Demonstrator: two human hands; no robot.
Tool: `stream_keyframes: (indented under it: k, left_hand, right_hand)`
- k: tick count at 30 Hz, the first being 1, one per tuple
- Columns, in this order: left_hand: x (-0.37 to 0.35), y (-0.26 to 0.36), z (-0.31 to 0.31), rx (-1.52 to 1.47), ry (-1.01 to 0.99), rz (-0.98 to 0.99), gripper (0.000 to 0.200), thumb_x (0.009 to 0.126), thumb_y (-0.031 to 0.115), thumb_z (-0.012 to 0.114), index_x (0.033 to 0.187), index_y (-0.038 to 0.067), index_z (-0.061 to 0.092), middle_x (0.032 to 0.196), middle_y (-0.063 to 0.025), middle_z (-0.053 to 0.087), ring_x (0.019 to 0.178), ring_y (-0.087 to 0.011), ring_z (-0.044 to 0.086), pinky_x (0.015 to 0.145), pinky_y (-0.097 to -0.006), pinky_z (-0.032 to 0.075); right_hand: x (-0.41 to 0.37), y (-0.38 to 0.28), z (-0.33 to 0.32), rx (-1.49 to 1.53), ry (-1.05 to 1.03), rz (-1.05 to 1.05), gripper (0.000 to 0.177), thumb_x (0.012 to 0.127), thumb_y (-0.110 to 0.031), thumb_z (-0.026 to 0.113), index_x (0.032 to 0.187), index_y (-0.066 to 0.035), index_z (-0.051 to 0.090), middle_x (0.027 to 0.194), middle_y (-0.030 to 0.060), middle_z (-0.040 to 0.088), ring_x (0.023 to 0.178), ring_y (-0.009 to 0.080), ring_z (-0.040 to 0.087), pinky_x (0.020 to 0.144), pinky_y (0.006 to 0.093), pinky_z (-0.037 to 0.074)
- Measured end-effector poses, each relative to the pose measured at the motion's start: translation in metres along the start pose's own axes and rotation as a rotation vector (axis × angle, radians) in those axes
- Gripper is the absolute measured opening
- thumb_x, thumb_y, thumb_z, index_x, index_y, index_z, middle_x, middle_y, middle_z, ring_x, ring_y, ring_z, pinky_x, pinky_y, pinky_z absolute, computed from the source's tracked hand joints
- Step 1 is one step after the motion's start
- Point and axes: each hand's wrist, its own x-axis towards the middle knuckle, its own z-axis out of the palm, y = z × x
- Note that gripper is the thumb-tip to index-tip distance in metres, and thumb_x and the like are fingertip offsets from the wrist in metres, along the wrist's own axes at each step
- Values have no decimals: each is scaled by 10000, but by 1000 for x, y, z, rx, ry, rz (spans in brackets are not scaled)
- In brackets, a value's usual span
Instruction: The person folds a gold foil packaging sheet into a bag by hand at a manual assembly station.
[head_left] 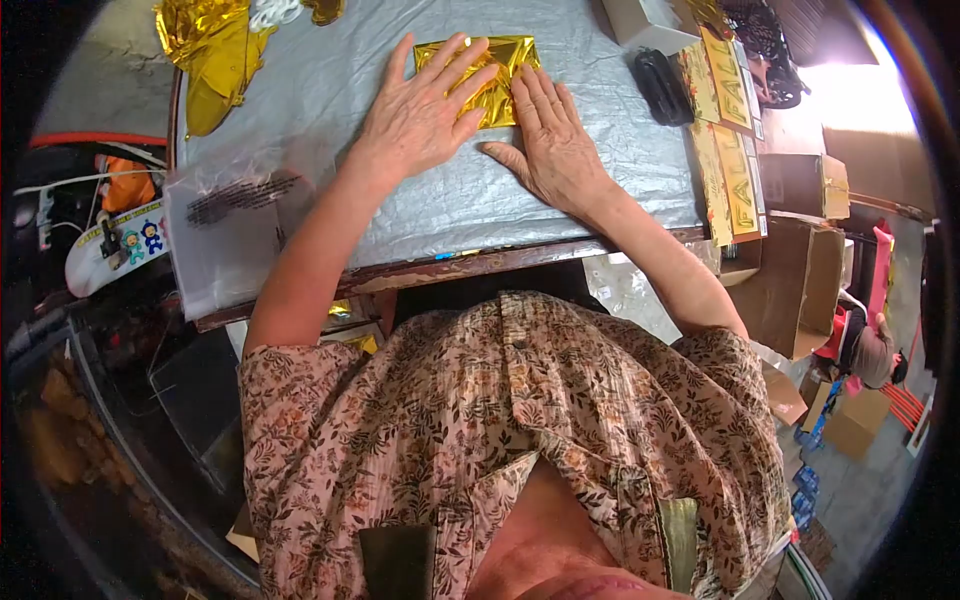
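A shiny gold foil piece [497,97], roughly square and folded flat, lies on the silvery covered table [440,215] near its far side. My left hand [425,108] rests palm down over the foil's left part, fingers spread. On the right edge of the foil lie the fingertips of my right hand [550,140], which is flat with its thumb stretched out to the left. Neither hand grips anything. Part of the foil is hidden under my left fingers.
Crumpled gold foil [212,75] hangs at the table's far left corner. Clear plastic bags [225,235] lie at the left edge. A black object [662,88], a white box [650,25] and printed "FALL" packages [735,180] are at the right. Cardboard boxes [790,270] stand beyond.
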Motion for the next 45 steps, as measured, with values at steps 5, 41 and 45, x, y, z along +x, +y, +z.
stream_keyframes:
  k: [5, 41, 45]
  left_hand:
    - [1, -1, 0, 48, -54, 42, 535, 1070, 421, 484, 1550, 191, 528, 1660, -22, 435, 1542, -178, 367, 1262, -627, 136]
    - [5, -6, -1, -129, -90, 61, 576, 1037, 335, 579, 1579, 175, 466, 1674, -58, 406, 1527, -258, 406, 1218, -648, 225]
    - [6, -5, -1, -153, -82, 68, 574, 1030, 324, 588, 1575, 189, 469, 1668, -43, 413, 1524, -255, 412, 1215, -643, 228]
  right_hand:
    - [-2, 0, 3, 12, 2, 3, 946, 1024, -592, 568, 1580, 120, 290, 1631, 342, 325, 1561, 456, 278, 1280, 550, 226]
    - [-8, 14, -21, 29, 197, 173, 568, 978, -185, 623, 1504, -33, 472, 1526, 194, 491, 1442, 366, 464, 1220, 629, 290]
    - [-8, 40, -17, -137, 135, 189, 569, 990, -202, 613, 1540, -141, 481, 1594, 155, 451, 1484, 378, 412, 1228, 625, 273]
